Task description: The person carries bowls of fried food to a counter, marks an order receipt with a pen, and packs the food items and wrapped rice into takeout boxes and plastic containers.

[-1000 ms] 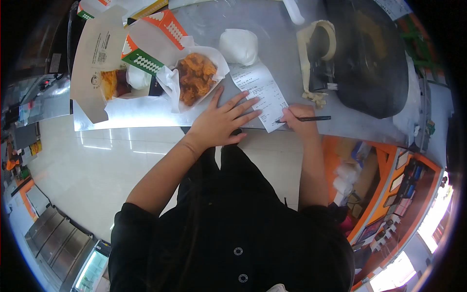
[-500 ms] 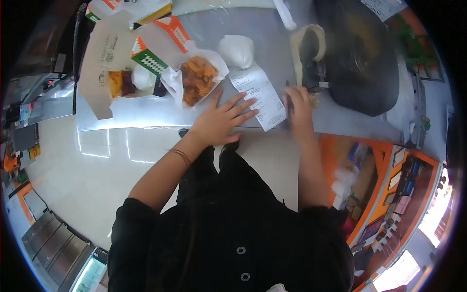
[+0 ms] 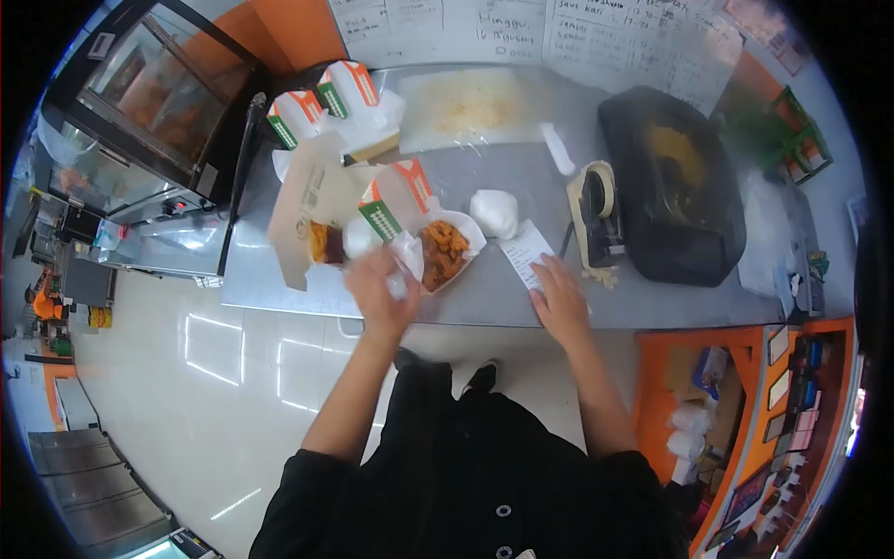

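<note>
My right hand (image 3: 561, 300) lies over the lower end of a printed white receipt (image 3: 524, 253), its fingers apart. My left hand (image 3: 380, 296) is at the near side of an orange-and-green paper box of fried chicken (image 3: 445, 250). Its fingers are blurred by motion, with something whitish beside them that I cannot make out. Left of it stands an open brown cardboard box (image 3: 303, 219) with a sauce packet (image 3: 325, 243) and a white wrapped bundle (image 3: 358, 238) inside. Another white wrapped bundle (image 3: 494, 213) sits just above the receipt.
Two more orange-and-green boxes (image 3: 346, 90) stand at the back left. A tape dispenser (image 3: 592, 224) and a large black-lidded appliance (image 3: 680, 186) occupy the right side. A glass display case (image 3: 154, 102) is at far left. The steel counter (image 3: 307, 300) has its near edge before me.
My left hand has left the receipt and moved left to the food boxes. My right hand now lies on the receipt; the dark pen-like item it held no longer shows. The view has tilted upward.
</note>
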A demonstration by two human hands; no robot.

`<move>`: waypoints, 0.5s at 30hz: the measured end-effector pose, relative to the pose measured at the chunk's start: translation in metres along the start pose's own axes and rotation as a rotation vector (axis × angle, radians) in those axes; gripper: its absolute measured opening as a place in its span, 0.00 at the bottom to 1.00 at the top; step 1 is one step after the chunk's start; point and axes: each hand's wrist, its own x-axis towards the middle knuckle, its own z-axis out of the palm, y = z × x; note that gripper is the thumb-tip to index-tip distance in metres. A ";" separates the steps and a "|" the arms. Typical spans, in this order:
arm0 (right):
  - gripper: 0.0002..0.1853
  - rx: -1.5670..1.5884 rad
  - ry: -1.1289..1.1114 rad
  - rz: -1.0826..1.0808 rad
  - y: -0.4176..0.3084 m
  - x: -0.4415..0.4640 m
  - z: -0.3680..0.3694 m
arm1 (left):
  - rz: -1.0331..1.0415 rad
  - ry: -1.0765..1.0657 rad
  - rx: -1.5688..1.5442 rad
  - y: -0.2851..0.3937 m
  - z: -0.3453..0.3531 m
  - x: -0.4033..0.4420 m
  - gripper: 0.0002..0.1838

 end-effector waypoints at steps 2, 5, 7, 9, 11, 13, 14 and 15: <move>0.20 -0.007 0.007 -0.046 0.007 0.006 0.001 | -0.224 0.141 0.198 -0.010 0.001 0.045 0.38; 0.20 -0.063 0.062 -0.132 0.005 0.008 -0.007 | -0.448 -0.172 -0.075 -0.030 0.015 0.073 0.46; 0.20 0.003 0.124 -0.149 -0.001 0.008 -0.009 | -0.559 -0.349 -0.139 -0.031 0.019 0.097 0.47; 0.20 0.191 0.192 -0.110 -0.015 0.008 0.000 | -0.575 -0.475 -0.181 -0.033 0.022 0.106 0.48; 0.20 0.357 0.163 0.024 -0.050 0.020 0.002 | -0.491 -0.545 -0.199 -0.041 0.025 0.108 0.48; 0.20 0.500 0.155 0.124 -0.077 0.030 0.008 | -0.384 -0.569 -0.304 -0.054 0.024 0.103 0.47; 0.21 0.559 0.161 0.152 -0.086 0.033 0.010 | -0.328 -0.580 -0.357 -0.058 0.025 0.100 0.47; 0.21 0.619 0.167 0.180 -0.093 0.033 0.012 | -0.422 -0.683 -0.462 -0.057 0.022 0.100 0.47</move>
